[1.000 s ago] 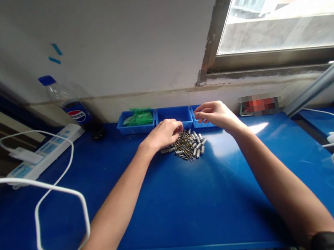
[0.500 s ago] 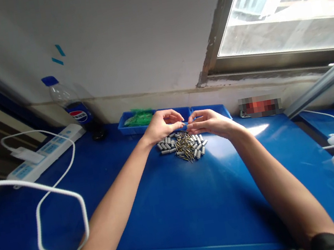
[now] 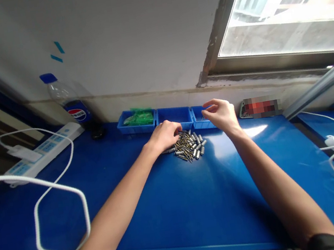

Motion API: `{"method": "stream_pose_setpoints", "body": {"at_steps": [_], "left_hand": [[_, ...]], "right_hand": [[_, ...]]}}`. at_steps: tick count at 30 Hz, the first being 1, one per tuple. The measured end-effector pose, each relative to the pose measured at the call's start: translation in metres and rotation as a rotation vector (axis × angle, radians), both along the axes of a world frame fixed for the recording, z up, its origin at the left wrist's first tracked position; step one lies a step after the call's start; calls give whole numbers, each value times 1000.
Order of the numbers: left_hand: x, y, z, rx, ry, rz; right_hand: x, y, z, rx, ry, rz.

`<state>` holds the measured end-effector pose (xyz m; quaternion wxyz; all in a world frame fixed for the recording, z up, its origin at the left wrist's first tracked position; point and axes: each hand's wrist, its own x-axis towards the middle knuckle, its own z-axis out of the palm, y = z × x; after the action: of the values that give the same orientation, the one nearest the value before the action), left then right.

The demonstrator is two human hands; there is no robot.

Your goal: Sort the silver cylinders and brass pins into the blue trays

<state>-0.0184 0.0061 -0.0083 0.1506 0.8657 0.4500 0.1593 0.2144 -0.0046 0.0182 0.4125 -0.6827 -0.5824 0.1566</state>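
The pile (image 3: 186, 147) of pins (image 3: 185, 156) and cylinders (image 3: 202, 150) sits on the surface (image 3: 181, 208), just in front of the bins. Each piece looks light, stiff and hard to break; smooth metal would probably slip or roll under a loose grip. Pins seem best pinched at mid-length, cylinders across their sides (loose ones at the pile's right edge look easiest to get at).

The left hand (image 3: 165, 136) curls over the pile's left part; its fingertips are partly hidden, so I cannot tell whether its grip is closed on a piece. The right hand (image 3: 223, 116) is at the right bin (image 3: 203, 124), thumb and forefinger near each other; whether anything is pinched there is too small to tell.

The bin rims stand close behind the pile, beside the middle bin (image 3: 173, 112) too, so lateral room is tight there. The broadest stretch of surface lies toward the near edge; a cable (image 3: 86, 211) loops by the left forearm.
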Motion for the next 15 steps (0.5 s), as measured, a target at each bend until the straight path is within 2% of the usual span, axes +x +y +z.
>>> {"method": "stream_pose_setpoints", "body": {"at_steps": [4,8,11,15], "left_hand": [[5,-3,-2,87,107,23],[5,-1,-5,143,96,12],[0,2,-3,132,13,1],[-8,7,5,23,-210,-50]], "right_hand": [[-3,-2,1,-79,41,107],[-7,-2,2,-108,46,185],[-6,-2,1,-120,49,250],[-4,-1,-2,-172,80,377]]}}
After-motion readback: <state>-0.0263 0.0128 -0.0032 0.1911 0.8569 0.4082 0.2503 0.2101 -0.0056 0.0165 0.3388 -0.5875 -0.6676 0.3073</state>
